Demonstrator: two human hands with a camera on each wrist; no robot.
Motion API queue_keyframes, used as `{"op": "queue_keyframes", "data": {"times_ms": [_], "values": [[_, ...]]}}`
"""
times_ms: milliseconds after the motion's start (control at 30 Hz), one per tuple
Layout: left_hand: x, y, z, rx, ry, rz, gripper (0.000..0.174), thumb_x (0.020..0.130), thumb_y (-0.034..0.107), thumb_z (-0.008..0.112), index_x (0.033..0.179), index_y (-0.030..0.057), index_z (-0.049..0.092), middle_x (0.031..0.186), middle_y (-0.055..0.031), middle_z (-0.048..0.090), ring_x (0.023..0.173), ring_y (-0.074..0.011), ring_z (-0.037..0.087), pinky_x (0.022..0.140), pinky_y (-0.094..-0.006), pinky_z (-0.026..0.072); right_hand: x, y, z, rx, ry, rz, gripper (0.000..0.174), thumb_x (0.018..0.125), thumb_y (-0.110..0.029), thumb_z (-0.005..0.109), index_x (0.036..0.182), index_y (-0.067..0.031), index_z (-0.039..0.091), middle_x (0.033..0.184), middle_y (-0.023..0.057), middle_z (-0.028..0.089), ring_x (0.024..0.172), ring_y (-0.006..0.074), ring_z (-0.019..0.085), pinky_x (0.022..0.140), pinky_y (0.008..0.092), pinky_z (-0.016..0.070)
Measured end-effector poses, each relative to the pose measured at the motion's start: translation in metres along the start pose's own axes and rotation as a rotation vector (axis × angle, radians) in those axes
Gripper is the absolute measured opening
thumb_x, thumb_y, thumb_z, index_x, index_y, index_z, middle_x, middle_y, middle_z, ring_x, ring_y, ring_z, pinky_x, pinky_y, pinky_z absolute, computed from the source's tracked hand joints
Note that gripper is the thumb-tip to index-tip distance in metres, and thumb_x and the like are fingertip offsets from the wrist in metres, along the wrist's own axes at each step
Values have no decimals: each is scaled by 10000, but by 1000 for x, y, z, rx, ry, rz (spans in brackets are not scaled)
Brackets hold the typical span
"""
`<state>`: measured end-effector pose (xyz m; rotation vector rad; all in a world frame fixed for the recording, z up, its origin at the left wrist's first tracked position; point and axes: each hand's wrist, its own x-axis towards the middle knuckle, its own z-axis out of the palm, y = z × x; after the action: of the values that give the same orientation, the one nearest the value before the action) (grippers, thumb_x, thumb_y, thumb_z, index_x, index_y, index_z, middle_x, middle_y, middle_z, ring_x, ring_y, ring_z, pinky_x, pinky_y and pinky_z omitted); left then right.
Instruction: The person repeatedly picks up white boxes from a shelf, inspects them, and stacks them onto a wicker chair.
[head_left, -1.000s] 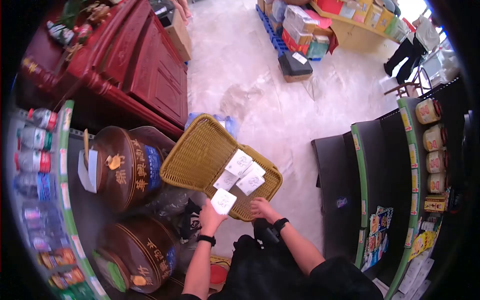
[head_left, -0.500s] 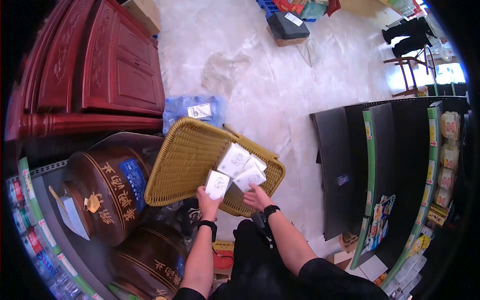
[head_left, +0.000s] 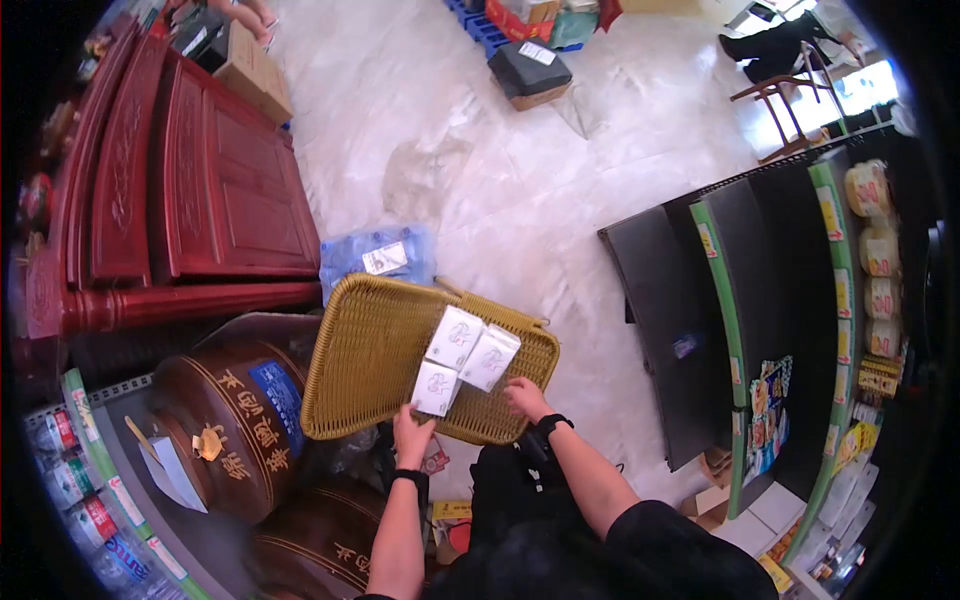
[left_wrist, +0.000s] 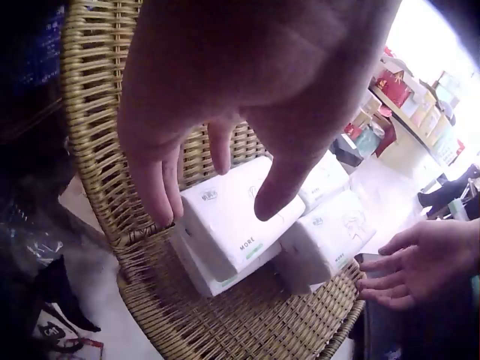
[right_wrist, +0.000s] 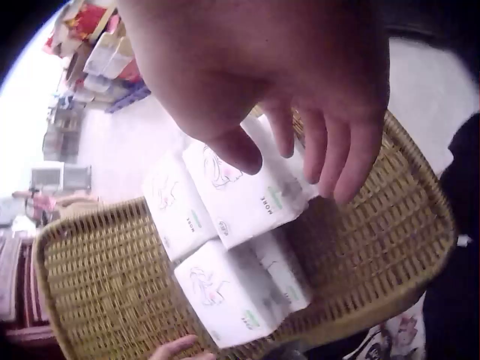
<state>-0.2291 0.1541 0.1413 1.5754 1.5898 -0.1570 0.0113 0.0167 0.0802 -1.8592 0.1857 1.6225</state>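
Observation:
White tissue packs [head_left: 490, 357] with line drawings and the word MORE lie stacked on a yellow-brown woven wicker basket [head_left: 365, 350]. My left hand [head_left: 412, 437] is at the near left pack [head_left: 437, 388]. Its thumb overlaps the pack's printed face in the left wrist view, and the other fingers hang loosely by the pack's edge [left_wrist: 232, 217]. On the other side, my right hand [head_left: 525, 398] hovers beside the right pack, fingers extended and holding nothing. In the right wrist view, those fingers overlap the packs' edge [right_wrist: 247, 191].
Brown lettered jars [head_left: 235, 425] and a red carved cabinet [head_left: 220, 180] stand left. Wrapped blue bottles [head_left: 375, 258] lie beyond the basket. Dark shelves [head_left: 770, 300] hold jars and snack bags at right. A person [head_left: 780, 45] is near a chair at the back.
My left hand has lowered a tissue pack onto the stack beside the others. My right hand has drawn back from the right pack, which now lies straighter. The head view has shifted.

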Motion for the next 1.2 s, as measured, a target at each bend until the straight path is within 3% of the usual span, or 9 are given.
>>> {"op": "queue_keyframes", "data": {"times_ms": [67,167,367,433,567,767,900,1100,1200], "values": [[-16,3,-7,-67,-57,18,385,676,129,747,1014,18,602,940,-160,631,890,-284,617,802,-360,489,-12,10,-21,-164,23,-112,383,791,-235,578,1095,-4,612,849,150,677,798,239,662,719,345,522],[-62,12,-25,-141,-129,15,262,723,120,731,936,4,635,863,-101,682,789,-179,645,719,-306,510,-30,19,-63,-660,61,-237,382,775,-271,560,1039,-13,657,967,197,682,931,316,656,827,392,509],[-133,-68,-3,-139,-197,27,301,715,145,740,968,7,652,878,-100,692,793,-168,652,737,-302,515,-69,66,-143,-645,278,-279,379,756,-346,606,990,-61,696,1010,194,670,988,339,626,890,400,484],[-142,-120,16,20,-274,197,286,738,166,735,970,14,666,868,-95,695,810,-169,655,744,-302,513,-80,88,-169,-619,299,-306,358,746,-336,598,968,-76,702,994,174,679,967,332,632,876,404,490],[-192,-114,38,-74,-424,74,255,780,178,700,986,34,653,858,-106,666,796,-190,641,683,-322,506,-122,129,-218,-485,281,-354,307,759,-295,565,935,-85,703,734,94,677,634,208,641,604,350,515],[-225,-109,78,-191,-614,-27,213,843,196,648,1009,64,635,844,-122,623,775,-221,621,592,-352,495,-195,243,-283,-353,427,-343,307,759,-292,571,949,-81,687,718,90,663,609,207,624,584,350,502],[-296,-30,104,-214,-498,197,223,838,175,631,1020,50,602,718,-52,576,628,-148,539,518,-275,440,-233,357,-310,-334,491,-211,296,751,-316,571,895,-91,700,684,85,658,620,211,628,611,355,498],[-313,21,185,-2,-615,639,251,847,211,666,1011,24,637,800,-71,648,721,-158,598,661,-294,490,-272,527,-337,-295,580,39,309,741,-338,563,726,-57,690,721,74,688,640,198,668,642,335,525],[-339,55,210,97,-650,912,234,838,189,666,1008,29,651,882,-103,656,809,-196,615,712,-318,505,-308,554,-350,-51,518,91,296,750,-328,574,764,-52,681,726,70,676,653,194,668,595,333,526]]}}
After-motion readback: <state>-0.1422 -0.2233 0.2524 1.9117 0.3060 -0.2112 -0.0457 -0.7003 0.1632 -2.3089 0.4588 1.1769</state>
